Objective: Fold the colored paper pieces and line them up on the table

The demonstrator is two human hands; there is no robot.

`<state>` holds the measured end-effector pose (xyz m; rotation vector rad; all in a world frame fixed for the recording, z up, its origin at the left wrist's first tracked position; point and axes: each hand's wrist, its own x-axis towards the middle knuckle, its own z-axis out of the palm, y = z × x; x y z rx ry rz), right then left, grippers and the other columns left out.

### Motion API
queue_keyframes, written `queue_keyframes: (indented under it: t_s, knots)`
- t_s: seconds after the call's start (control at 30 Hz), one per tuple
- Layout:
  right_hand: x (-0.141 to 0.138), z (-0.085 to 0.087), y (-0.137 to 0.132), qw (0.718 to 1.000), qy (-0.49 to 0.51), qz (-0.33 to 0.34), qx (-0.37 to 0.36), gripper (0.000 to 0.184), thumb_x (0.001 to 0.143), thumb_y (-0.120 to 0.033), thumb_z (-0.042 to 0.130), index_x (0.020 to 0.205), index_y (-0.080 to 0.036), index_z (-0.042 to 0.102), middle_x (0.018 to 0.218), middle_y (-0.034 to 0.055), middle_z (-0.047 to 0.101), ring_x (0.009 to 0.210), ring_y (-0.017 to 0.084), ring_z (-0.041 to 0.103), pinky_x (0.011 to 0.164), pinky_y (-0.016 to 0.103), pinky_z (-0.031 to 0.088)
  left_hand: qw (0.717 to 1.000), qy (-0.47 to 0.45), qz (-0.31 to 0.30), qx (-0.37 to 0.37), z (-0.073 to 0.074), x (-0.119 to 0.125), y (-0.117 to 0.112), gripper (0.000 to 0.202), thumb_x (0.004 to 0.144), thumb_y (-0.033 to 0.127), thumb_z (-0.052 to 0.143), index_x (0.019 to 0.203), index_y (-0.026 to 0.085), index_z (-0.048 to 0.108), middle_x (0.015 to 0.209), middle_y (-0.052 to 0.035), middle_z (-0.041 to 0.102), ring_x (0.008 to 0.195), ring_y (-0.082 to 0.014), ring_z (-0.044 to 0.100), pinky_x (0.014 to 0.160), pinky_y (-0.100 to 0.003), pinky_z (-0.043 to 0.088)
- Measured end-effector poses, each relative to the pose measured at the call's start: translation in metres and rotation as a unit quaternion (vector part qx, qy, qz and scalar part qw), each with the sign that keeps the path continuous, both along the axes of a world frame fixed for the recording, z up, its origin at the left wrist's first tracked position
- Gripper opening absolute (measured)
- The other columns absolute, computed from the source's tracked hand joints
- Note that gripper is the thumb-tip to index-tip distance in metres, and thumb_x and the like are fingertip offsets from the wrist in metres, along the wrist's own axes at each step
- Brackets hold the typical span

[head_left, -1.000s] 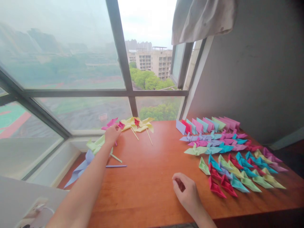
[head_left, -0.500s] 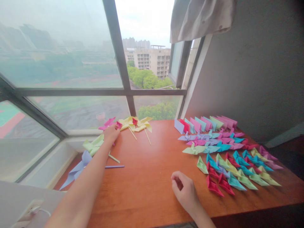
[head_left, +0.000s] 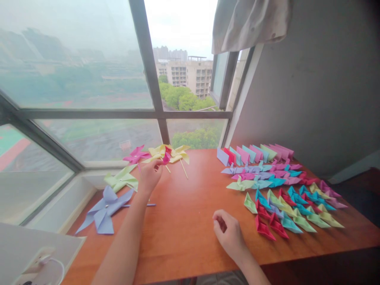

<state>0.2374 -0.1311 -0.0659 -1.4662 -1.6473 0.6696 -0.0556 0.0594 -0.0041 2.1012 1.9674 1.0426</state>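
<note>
We look at a reddish-brown wooden table (head_left: pixel 184 233) standing against a large window with a dark frame (head_left: pixel 121 114). Outside are pale buildings and green trees; a greyish curtain (head_left: pixel 249 27) hangs above, and to the right is a grey wall (head_left: pixel 311 87). At lower left we notice a socket with a white cable (head_left: pixel 57 261). Our left hand (head_left: pixel 157 165) pinches a small magenta paper piece (head_left: pixel 165 159) with its fingertips, in front of the yellow pinwheels (head_left: pixel 179 153). Our right hand (head_left: pixel 227 229) rests near the front edge, half open, loosely curled around a hollow which looks empty. A blue pinwheel (head_left: pixel 105 209) lies at the left; paper boats (head_left: pixel 265 229) fill the right side.
</note>
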Motion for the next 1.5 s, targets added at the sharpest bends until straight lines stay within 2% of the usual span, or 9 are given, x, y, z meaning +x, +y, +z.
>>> queue_keyframes:
  t_s: [0.3, 0.43, 0.57, 0.7, 0.77, 0.97, 1.1, 1.3, 1.5]
  knots:
    - [0.001, 0.007, 0.001, 0.999, 0.029, -0.006, 0.023, 0.011, 0.083, -0.021, 0.047, 0.078, -0.020, 0.057, 0.065, -0.0008, 0.056, 0.054, 0.012, 0.052, 0.052, 0.021, 0.041, 0.973, 0.021, -0.221, -0.059, -0.011, 0.081, -0.099, 0.019, 0.086, 0.016, 0.050, 0.089, 0.024, 0.068, 0.082, -0.0023, 0.071, 0.073, -0.0168, 0.066, 0.066, -0.024, 0.047]
    - [0.001, 0.009, 0.001, 0.997, 0.060, -0.039, 0.031, 0.013, 0.087, -0.028, 0.050, 0.079, -0.020, 0.055, 0.064, -0.0022, 0.053, 0.053, 0.011, 0.051, 0.051, 0.020, 0.041, 0.952, 0.058, -0.284, -0.097, -0.022, 0.095, -0.136, 0.024, 0.086, 0.010, 0.047, 0.091, 0.024, 0.066, 0.087, -0.0043, 0.069, 0.081, -0.0187, 0.065, 0.071, -0.025, 0.047]
    - [0.000, 0.007, 0.000, 0.996, 0.074, -0.040, 0.030, 0.020, 0.089, -0.036, 0.055, 0.098, -0.019, 0.057, 0.064, -0.0040, 0.053, 0.052, 0.011, 0.051, 0.050, 0.020, 0.041, 0.944, 0.045, -0.306, -0.113, -0.027, 0.099, -0.159, 0.023, 0.086, 0.011, 0.046, 0.089, 0.024, 0.065, 0.087, -0.0052, 0.068, 0.082, -0.0193, 0.065, 0.072, -0.026, 0.048]
    - [-0.001, 0.007, 0.001, 0.999, 0.018, 0.005, 0.045, 0.017, 0.090, -0.031, 0.053, 0.091, -0.019, 0.064, 0.072, 0.0014, 0.063, 0.061, 0.013, 0.057, 0.059, 0.023, 0.046, 0.945, -0.007, -0.309, -0.110, -0.031, 0.098, -0.166, 0.027, 0.087, 0.013, 0.045, 0.103, 0.025, 0.064, 0.097, -0.0056, 0.070, 0.087, -0.0190, 0.066, 0.076, -0.027, 0.050]
    - [-0.001, 0.007, 0.001, 0.999, 0.011, 0.009, 0.051, 0.018, 0.091, -0.028, 0.051, 0.085, -0.019, 0.066, 0.078, 0.0039, 0.066, 0.067, 0.014, 0.060, 0.062, 0.024, 0.048, 0.954, -0.060, -0.277, -0.103, -0.036, 0.096, -0.166, 0.031, 0.088, 0.014, 0.045, 0.112, 0.025, 0.060, 0.100, -0.0060, 0.070, 0.082, -0.0177, 0.066, 0.074, -0.027, 0.051]
    - [-0.002, 0.004, 0.001, 0.998, 0.014, -0.010, 0.055, 0.015, 0.087, -0.023, 0.052, 0.089, -0.019, 0.067, 0.081, 0.0044, 0.069, 0.069, 0.016, 0.064, 0.063, 0.024, 0.050, 0.962, -0.151, -0.192, -0.121, -0.046, 0.089, -0.162, 0.010, 0.085, 0.019, 0.047, 0.078, 0.021, 0.053, 0.069, 0.0001, 0.061, 0.062, -0.0153, 0.059, 0.059, -0.024, 0.047]
    - [-0.002, 0.004, -0.001, 0.999, 0.002, -0.019, 0.049, 0.018, 0.087, -0.021, 0.051, 0.095, -0.019, 0.067, 0.084, 0.0052, 0.069, 0.071, 0.016, 0.064, 0.065, 0.025, 0.051, 0.963, -0.141, -0.194, -0.123, -0.045, 0.089, -0.161, 0.010, 0.083, 0.020, 0.047, 0.077, 0.021, 0.054, 0.070, -0.0005, 0.061, 0.063, -0.0154, 0.059, 0.060, -0.024, 0.046]
    - [-0.002, 0.009, 0.000, 0.998, -0.008, -0.018, 0.060, 0.017, 0.089, -0.020, 0.049, 0.087, -0.019, 0.066, 0.082, 0.0048, 0.068, 0.072, 0.016, 0.062, 0.067, 0.026, 0.048, 0.961, -0.158, -0.198, -0.113, -0.043, 0.087, -0.158, 0.010, 0.081, 0.023, 0.049, 0.077, 0.021, 0.059, 0.069, -0.0012, 0.065, 0.063, -0.0167, 0.061, 0.060, -0.025, 0.047]
    - [0.008, 0.012, -0.009, 0.994, 0.049, -0.080, 0.058, 0.020, 0.090, -0.028, 0.052, 0.085, -0.018, 0.068, 0.079, 0.0059, 0.070, 0.069, 0.016, 0.065, 0.064, 0.024, 0.050, 0.961, -0.153, -0.198, -0.121, -0.045, 0.085, -0.155, 0.012, 0.081, 0.025, 0.049, 0.078, 0.022, 0.060, 0.071, -0.0030, 0.067, 0.066, -0.0192, 0.064, 0.062, -0.027, 0.049]
